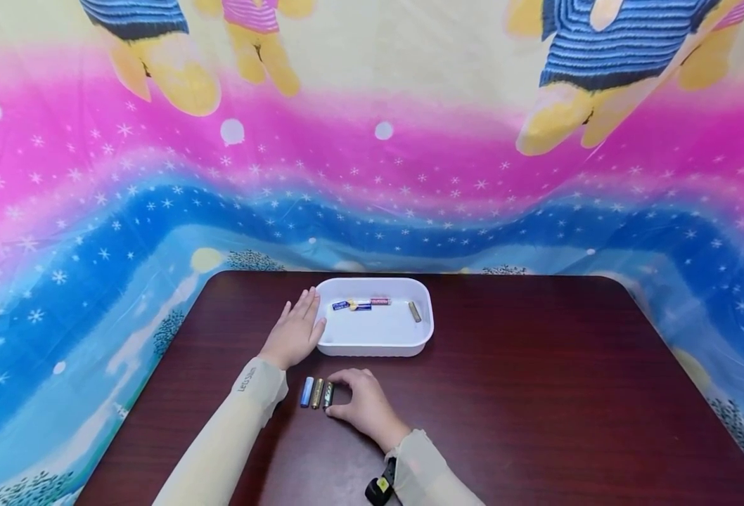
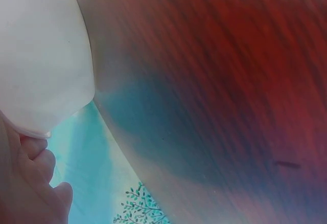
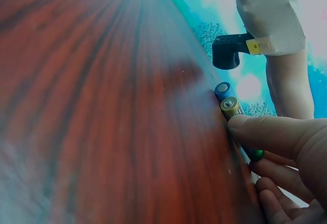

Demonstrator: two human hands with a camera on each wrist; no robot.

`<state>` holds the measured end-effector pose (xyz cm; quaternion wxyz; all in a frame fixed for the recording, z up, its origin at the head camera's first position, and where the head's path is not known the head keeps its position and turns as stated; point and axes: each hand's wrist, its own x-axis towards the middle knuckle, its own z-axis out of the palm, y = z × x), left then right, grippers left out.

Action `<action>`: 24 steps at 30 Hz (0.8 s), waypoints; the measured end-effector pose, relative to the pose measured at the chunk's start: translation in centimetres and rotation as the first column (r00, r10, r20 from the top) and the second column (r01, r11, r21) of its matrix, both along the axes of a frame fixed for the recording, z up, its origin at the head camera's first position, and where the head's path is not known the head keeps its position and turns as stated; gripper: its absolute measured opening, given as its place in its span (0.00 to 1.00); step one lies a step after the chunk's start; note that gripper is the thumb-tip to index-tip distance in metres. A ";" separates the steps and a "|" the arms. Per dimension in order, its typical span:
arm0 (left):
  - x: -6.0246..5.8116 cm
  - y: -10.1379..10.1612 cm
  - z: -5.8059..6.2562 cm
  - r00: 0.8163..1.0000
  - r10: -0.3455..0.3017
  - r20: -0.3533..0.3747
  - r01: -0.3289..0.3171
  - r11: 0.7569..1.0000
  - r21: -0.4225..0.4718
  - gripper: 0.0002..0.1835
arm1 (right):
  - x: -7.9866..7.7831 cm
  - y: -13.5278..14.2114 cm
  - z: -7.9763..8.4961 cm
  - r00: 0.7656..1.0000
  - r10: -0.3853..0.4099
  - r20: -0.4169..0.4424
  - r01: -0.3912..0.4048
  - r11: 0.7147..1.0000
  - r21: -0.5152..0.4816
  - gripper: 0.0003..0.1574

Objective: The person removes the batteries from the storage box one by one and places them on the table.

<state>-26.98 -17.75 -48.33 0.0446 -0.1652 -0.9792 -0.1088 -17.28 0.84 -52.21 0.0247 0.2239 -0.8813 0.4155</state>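
Side by side in a short row on the table lie a light-blue battery [image 1: 306,392], a gold battery [image 1: 317,393] and a dark battery with a green end [image 1: 328,396]. My right hand [image 1: 367,406] pinches the dark one end to end, thumb at the near end and index finger at the far end. In the right wrist view the thumb partly covers this battery, its green end [image 3: 255,155] showing below. Fingers straight, my left hand [image 1: 292,334] rests against the left side of a white tray [image 1: 375,349].
Inside the tray, two blue-and-yellow batteries [image 1: 341,305] and a red battery [image 1: 380,301] lie toward the back left, and a gold-brown battery [image 1: 414,311] lies at the right. The dark wooden table [image 1: 536,393] ends at a patterned cloth [image 1: 473,232] behind the tray.
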 end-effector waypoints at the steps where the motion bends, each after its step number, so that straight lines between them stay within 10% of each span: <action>1: 0.0 0.0 0.0 1.000 -0.001 -0.004 0.001 1.000 0.000 0.33 | 0.0 0.0 0.0 1.000 0.000 0.000 0.000 1.000 0.001 0.28; 24: 0.1 -0.1 0.1 1.000 -0.007 -0.004 0.007 1.000 -0.003 0.34 | 0.2 -0.2 0.3 1.000 0.002 0.009 -0.002 1.000 0.026 0.29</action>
